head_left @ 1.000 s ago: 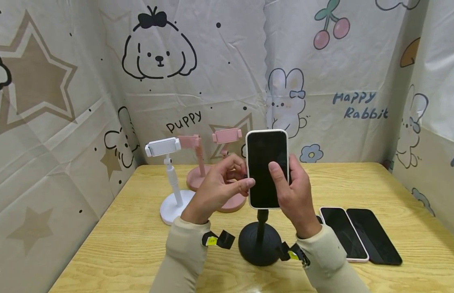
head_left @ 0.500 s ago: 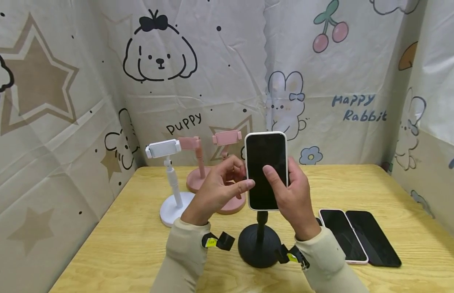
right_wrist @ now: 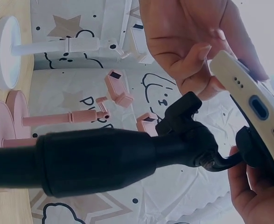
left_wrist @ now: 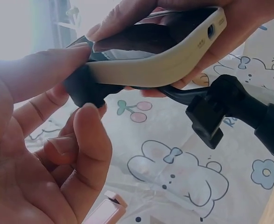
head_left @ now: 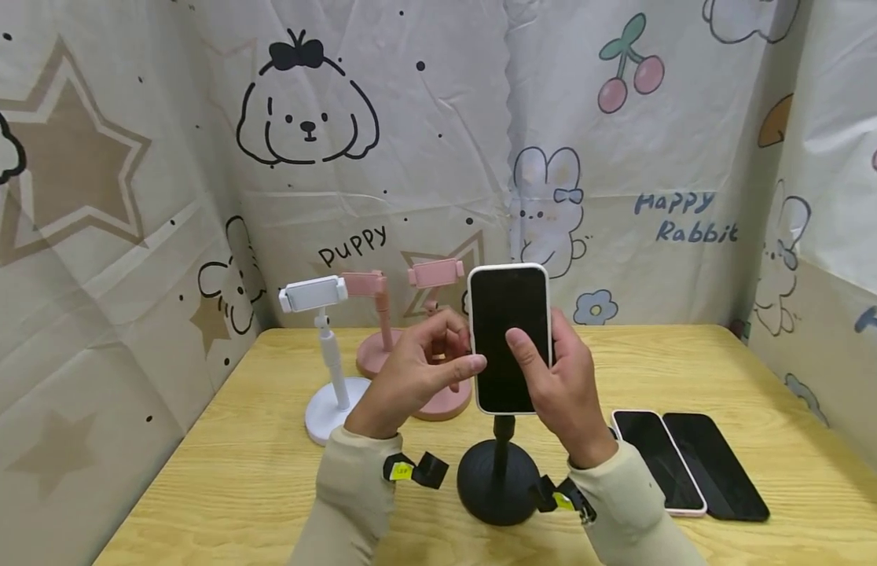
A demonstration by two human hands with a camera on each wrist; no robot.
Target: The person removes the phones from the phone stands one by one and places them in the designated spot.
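Note:
A phone (head_left: 508, 306) in a white case stands upright at the head of a black phone stand (head_left: 498, 483), its dark screen towards me. My right hand (head_left: 569, 385) grips the phone's right side, thumb laid over the screen and fingers behind. At the left edge, my left hand (head_left: 413, 369) pinches the stand's black clamp end (left_wrist: 83, 86), thumb at the screen side and fingertips behind. In the right wrist view, the stand's bent black arm (right_wrist: 223, 163) runs to the back of the phone. The case mostly hides the clamp in the head view.
A white phone stand (head_left: 332, 354) and two pink stands, one with its holder up at the back (head_left: 436, 273), stand behind my left hand. Right of my right arm, a phone with a pale case (head_left: 658, 456) and a black phone (head_left: 717, 468) lie side by side on the wooden table (head_left: 219, 487).
The head view has tilted slightly, so everything sits a little lower. My right thumb has slid slightly left on the screen. My left hand keeps its hold at the phone's edge.

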